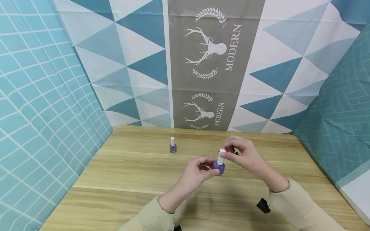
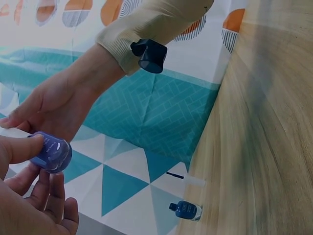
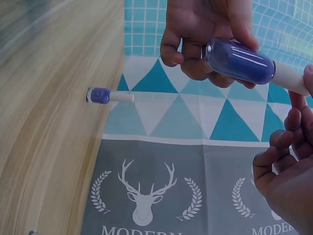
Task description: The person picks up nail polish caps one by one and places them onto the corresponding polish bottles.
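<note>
Between my two hands is a bottle of purple nail polish [image 1: 219, 168], tilted slightly and held above the table. My left hand [image 1: 198, 171] grips its glass body, thumb on the near side, as the right wrist view also shows the bottle [image 3: 239, 61]. With thumb and fingertips, my right hand [image 1: 241, 152] pinches the white cap [image 3: 288, 78], which sits at the bottle's neck. A second purple nail polish bottle [image 1: 172, 147] stands capped toward the back left of the table.
In the left wrist view an uncapped dark blue nail polish bottle [image 2: 187, 210] stands on the wooden table [image 1: 124, 173]. Beside it a white cap [image 2: 194, 181] stands with its brush upward. My right hand mostly hides these in the head view. Patterned cloths hang behind and at both sides.
</note>
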The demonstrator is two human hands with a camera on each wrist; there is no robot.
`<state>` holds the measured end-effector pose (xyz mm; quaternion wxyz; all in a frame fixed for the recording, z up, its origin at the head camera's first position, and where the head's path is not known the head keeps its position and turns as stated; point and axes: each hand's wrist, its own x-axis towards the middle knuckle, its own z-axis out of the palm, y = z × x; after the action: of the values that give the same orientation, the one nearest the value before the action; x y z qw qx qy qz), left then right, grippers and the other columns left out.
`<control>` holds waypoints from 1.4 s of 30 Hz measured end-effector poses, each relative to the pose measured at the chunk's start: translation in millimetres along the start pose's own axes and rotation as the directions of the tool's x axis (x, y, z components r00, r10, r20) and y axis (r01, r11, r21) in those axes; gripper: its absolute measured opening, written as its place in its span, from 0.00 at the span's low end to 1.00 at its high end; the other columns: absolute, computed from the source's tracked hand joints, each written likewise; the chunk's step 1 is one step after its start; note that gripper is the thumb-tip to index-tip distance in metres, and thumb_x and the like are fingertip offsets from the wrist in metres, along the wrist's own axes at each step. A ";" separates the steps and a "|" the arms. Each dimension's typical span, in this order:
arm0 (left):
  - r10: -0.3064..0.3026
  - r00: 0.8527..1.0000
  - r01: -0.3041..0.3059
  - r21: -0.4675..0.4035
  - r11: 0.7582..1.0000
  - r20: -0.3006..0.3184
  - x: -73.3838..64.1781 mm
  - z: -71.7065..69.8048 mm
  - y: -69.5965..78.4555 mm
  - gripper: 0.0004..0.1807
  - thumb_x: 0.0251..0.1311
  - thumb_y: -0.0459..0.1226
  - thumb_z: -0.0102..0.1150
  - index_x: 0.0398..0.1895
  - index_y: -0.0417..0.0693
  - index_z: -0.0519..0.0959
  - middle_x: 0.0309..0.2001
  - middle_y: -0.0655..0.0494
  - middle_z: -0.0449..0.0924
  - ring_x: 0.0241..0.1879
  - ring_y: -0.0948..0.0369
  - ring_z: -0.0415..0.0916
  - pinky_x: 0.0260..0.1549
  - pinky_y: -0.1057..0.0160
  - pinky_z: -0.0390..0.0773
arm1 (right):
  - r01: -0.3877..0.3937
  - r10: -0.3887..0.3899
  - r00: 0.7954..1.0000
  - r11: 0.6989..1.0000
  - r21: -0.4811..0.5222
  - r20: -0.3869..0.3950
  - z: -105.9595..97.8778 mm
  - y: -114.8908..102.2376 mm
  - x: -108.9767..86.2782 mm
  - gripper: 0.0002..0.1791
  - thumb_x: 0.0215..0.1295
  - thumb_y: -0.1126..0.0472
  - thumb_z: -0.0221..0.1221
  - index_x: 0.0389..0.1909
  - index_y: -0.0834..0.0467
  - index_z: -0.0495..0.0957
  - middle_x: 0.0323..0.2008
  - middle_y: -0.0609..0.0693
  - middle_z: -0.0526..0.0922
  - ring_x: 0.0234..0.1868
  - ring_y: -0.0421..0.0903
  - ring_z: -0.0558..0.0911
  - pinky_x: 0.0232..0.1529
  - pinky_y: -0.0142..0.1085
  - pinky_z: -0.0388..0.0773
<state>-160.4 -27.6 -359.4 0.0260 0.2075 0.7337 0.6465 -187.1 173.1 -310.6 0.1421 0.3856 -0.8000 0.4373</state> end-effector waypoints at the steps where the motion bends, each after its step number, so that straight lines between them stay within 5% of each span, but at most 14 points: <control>1: 0.003 1.000 -0.003 -0.001 1.000 0.000 -0.3 0.2 0.2 0.14 0.52 0.34 0.68 0.44 0.44 0.82 0.40 0.52 0.83 0.37 0.63 0.76 0.39 0.66 0.76 | -0.007 0.007 1.000 1.000 0.008 -0.001 0.7 -0.3 0.3 0.12 0.55 0.68 0.65 0.33 0.47 0.79 0.27 0.40 0.73 0.28 0.38 0.69 0.25 0.32 0.66; 11: 0.007 1.000 -0.007 0.002 1.000 0.003 -1.0 1.7 0.1 0.14 0.52 0.35 0.68 0.44 0.44 0.82 0.40 0.52 0.83 0.37 0.64 0.76 0.40 0.64 0.76 | 0.001 -0.001 1.000 0.999 0.038 -0.018 5.2 -1.3 1.4 0.13 0.52 0.72 0.66 0.32 0.52 0.76 0.28 0.45 0.72 0.28 0.40 0.68 0.25 0.33 0.66; 17: 0.024 1.000 -0.024 -0.007 1.000 -0.009 -0.6 0.5 -0.2 0.15 0.53 0.34 0.67 0.46 0.42 0.81 0.40 0.50 0.83 0.37 0.64 0.76 0.40 0.67 0.76 | -0.023 0.022 1.000 0.999 0.049 0.014 0.0 -1.9 -1.5 0.14 0.61 0.70 0.59 0.47 0.55 0.78 0.31 0.45 0.72 0.29 0.40 0.69 0.26 0.32 0.69; 24: 0.011 1.000 -0.011 0.004 1.000 -0.008 -1.4 -2.7 -1.0 0.15 0.54 0.35 0.67 0.46 0.44 0.81 0.40 0.51 0.83 0.37 0.63 0.77 0.39 0.65 0.76 | 0.018 -0.028 0.989 0.997 0.072 0.143 -4.4 -0.4 -2.1 0.21 0.65 0.71 0.53 0.57 0.54 0.75 0.41 0.45 0.74 0.34 0.39 0.69 0.29 0.32 0.69; 33: -0.005 1.000 0.005 0.013 1.000 -0.001 -2.2 -3.5 -0.6 0.14 0.54 0.36 0.66 0.45 0.45 0.82 0.41 0.53 0.83 0.38 0.62 0.76 0.41 0.64 0.75 | 0.004 -0.023 0.988 0.992 0.122 0.154 -1.1 0.5 -3.5 0.16 0.65 0.73 0.52 0.48 0.53 0.79 0.46 0.46 0.75 0.48 0.42 0.73 0.43 0.35 0.75; 42: -0.015 1.000 0.015 0.015 1.000 -0.012 -2.5 -3.5 0.1 0.14 0.53 0.36 0.67 0.45 0.46 0.82 0.40 0.53 0.83 0.38 0.62 0.76 0.40 0.64 0.76 | 0.033 -0.040 0.994 0.997 0.071 0.098 1.4 3.2 -3.0 0.15 0.62 0.71 0.57 0.45 0.50 0.80 0.42 0.43 0.77 0.36 0.39 0.73 0.31 0.32 0.71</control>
<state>-159.1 -31.6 -359.3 0.0250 0.1984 0.7404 0.6418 -187.3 174.5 -315.0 0.0967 0.4259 -0.7833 0.4424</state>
